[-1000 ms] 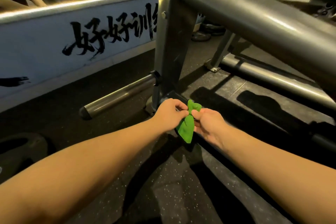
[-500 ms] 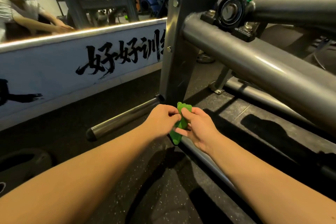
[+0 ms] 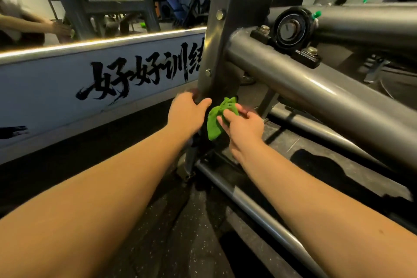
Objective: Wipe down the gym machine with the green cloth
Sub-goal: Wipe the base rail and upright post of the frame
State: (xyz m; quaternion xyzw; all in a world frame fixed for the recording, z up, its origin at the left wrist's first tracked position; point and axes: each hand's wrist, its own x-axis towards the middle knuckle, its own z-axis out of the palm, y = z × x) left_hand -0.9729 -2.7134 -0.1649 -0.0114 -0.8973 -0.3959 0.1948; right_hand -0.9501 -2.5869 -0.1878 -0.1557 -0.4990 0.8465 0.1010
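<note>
Dark speckled rubber floor (image 3: 180,232) runs under a grey steel gym machine. At 9 o'clock a white banner (image 3: 56,97) carries black brush characters reading 好好训, with a fourth cut off by the frame (probably 练). No brand mark is readable on the machine.

The upright post (image 3: 228,29) has its long axis running roughly 12 to 6. The left hand (image 3: 187,113) grips its lower part, thumb across the front face and fingers curled around the edge. The right hand (image 3: 244,127) pinches the green cloth (image 3: 214,124) between thumb and fingertips. The cloth hangs bunched, its long axis 1 to 7, just in front of the post's base. The post lies at 12 o'clock from the cloth, so the right hand looks nearer for the next wipe.
</note>
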